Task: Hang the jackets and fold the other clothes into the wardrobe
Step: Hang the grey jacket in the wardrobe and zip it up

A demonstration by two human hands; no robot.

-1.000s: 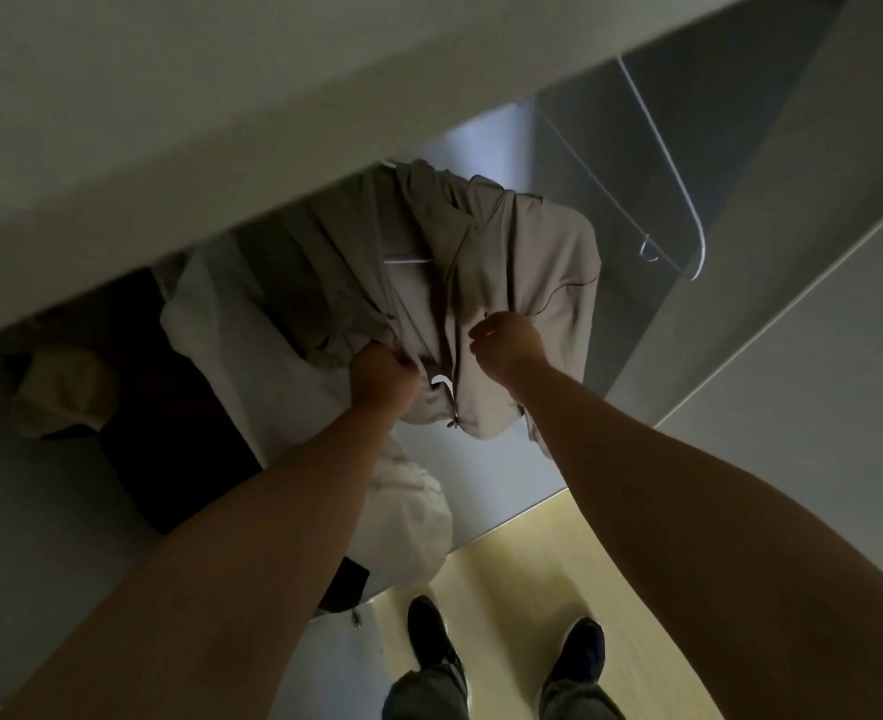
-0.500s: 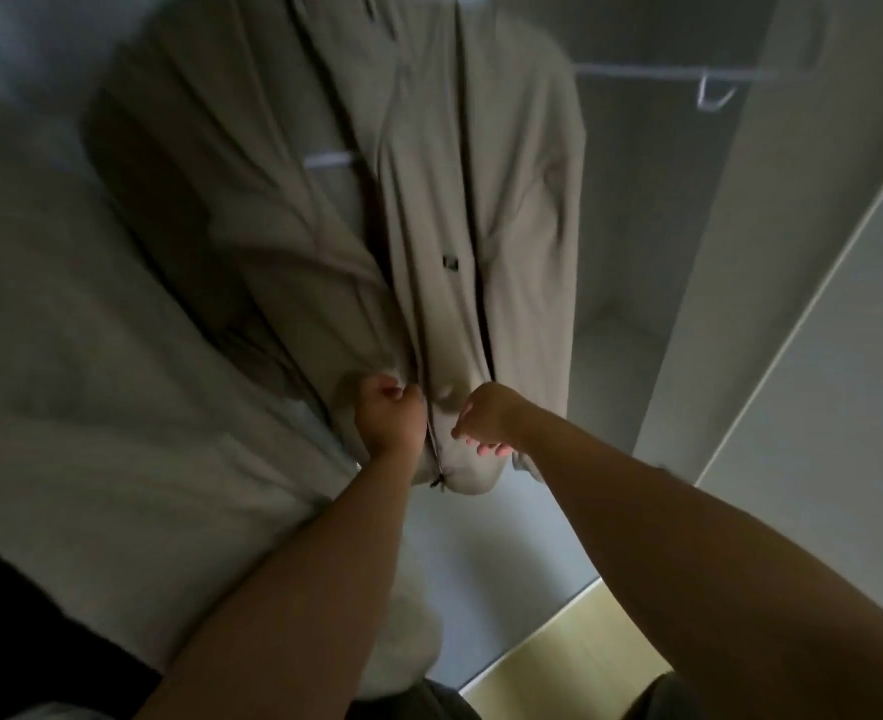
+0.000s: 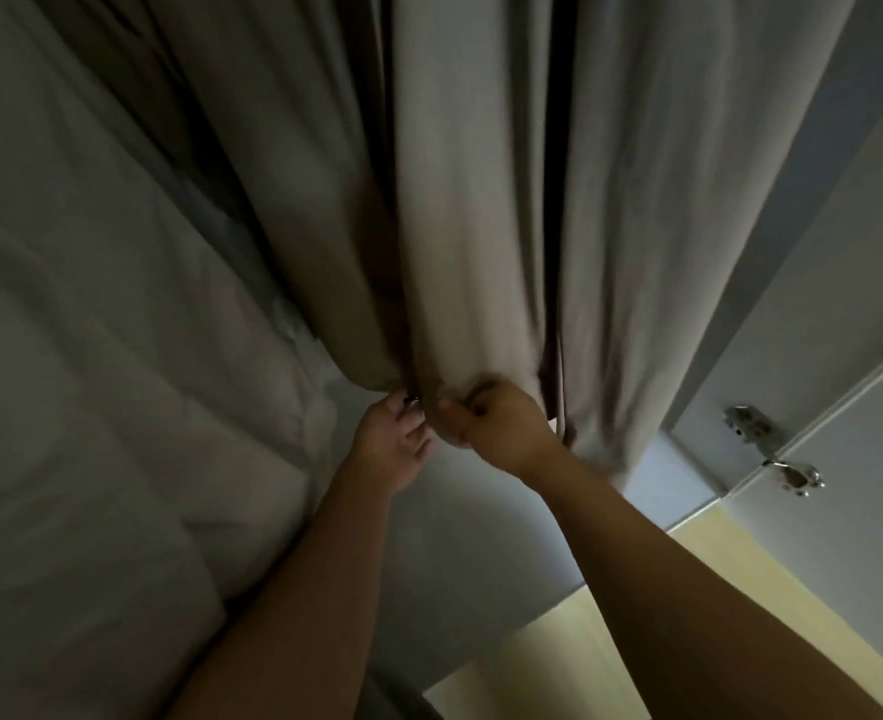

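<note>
"Hanging inside the wardrobe, that beige jacket: how will it handle?"
"Soft, light and limp, I'd judge; it drapes in long folds. Take it at the bottom hem, by the two front edges, where the zip starts."
"And the hands?"
"The left hand has its fingers pressed together, pinching one edge at a small dark piece, likely the zip end. The right hand is curled tight round the other edge."
"Anything different from half a second ago?"
"The hands have drawn closer and nearly touch. The hanger and rail have left the view, which now sits nearer the hem."
</note>
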